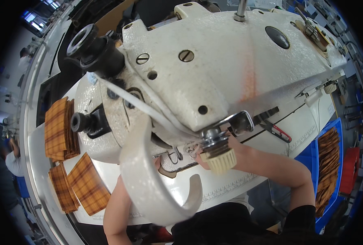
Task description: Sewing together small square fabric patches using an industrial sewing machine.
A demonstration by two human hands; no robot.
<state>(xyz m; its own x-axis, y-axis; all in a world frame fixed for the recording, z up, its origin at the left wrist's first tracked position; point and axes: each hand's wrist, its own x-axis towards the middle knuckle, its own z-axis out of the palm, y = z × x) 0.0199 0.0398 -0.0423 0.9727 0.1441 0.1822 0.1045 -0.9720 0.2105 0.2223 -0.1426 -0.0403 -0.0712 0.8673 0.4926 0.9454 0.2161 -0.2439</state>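
A large white sewing machine (214,53) fills the middle and hides most of both my hands. My left forearm passes behind its curved white lever, and only a sliver of my left hand (157,161) shows near the needle area. My right hand (202,161) is close by on the other side, partly covered by the cream knob (221,161) and the metal tension parts. Between the hands lies a small brown-edged piece (167,173) on the white bed. Whether either hand grips it is hidden, as are most fingers.
Plaid orange-brown fabric stacks (59,130) stand at the table's left, with more plaid pieces (89,183) nearer me. Red-and-black thread snips (277,131) lie right of the machine. A blue crate (338,163) of folded plaid fabric stands at the right, beside a red container (349,170).
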